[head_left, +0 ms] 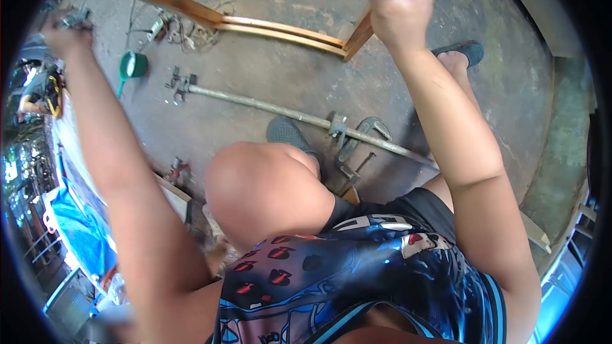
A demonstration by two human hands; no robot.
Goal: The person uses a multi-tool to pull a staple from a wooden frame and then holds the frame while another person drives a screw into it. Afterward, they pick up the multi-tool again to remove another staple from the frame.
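Observation:
At the top of the head view stands a varnished wooden frame with slats along one side. My right hand is wrapped round one of its wooden legs, with the thumb stretched along the wood. Off to the far left, my left hand is closed and slightly blurred. A small grey metal piece shows at its fingers; its kind is not clear. Below the frame a long metal bar clamp lies across the floor. Beside it is a C-clamp, close to my bent knee.
A green plastic dipper and a tangle of cords and small parts lie on the concrete floor. My slippered foot is at the right. A blue plastic sheet and another person are at the left edge.

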